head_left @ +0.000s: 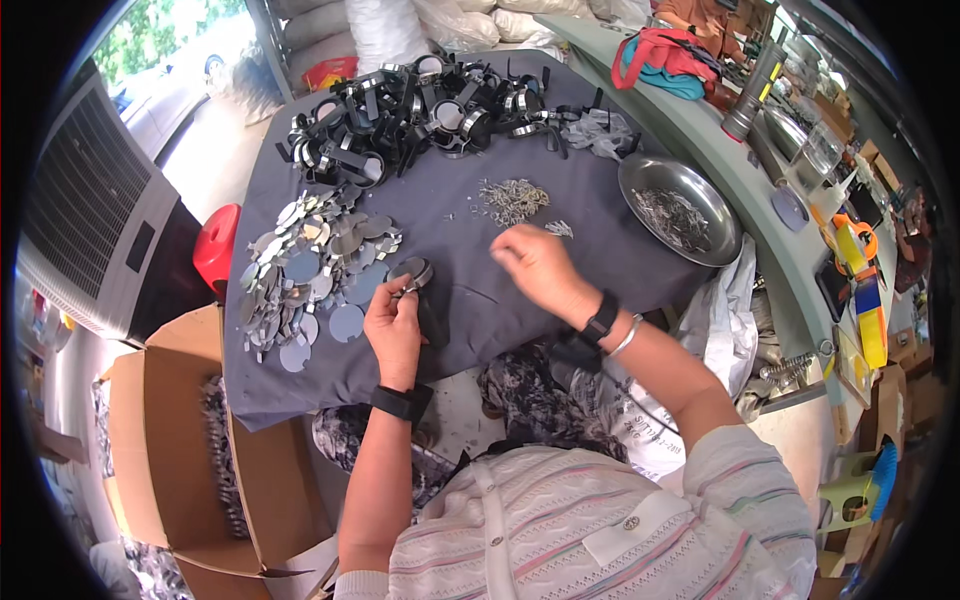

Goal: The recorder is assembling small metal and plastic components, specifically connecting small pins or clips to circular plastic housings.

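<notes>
My left hand (392, 328) is closed around a round metal-rimmed part (414, 270); a black handle hangs from it toward the table's near edge. To its right, my right hand (545, 275) hovers over the cloth with thumb and fingers pinched together. Whatever may be between those fingertips is too small to see. Just beyond the right hand lie a pile of small screws (513, 201) and a smaller cluster of silvery pieces (559, 229). Flat grey discs (346, 322) are heaped left of the left hand.
Black-handled round parts (400, 115) are piled along the far side of the grey-clothed table (470, 330). A steel bowl (668, 172) with small metal pieces stands at the right. An open carton (185, 430) and red stool (215, 248) flank the left. A green bench (690, 125) runs along the right.
</notes>
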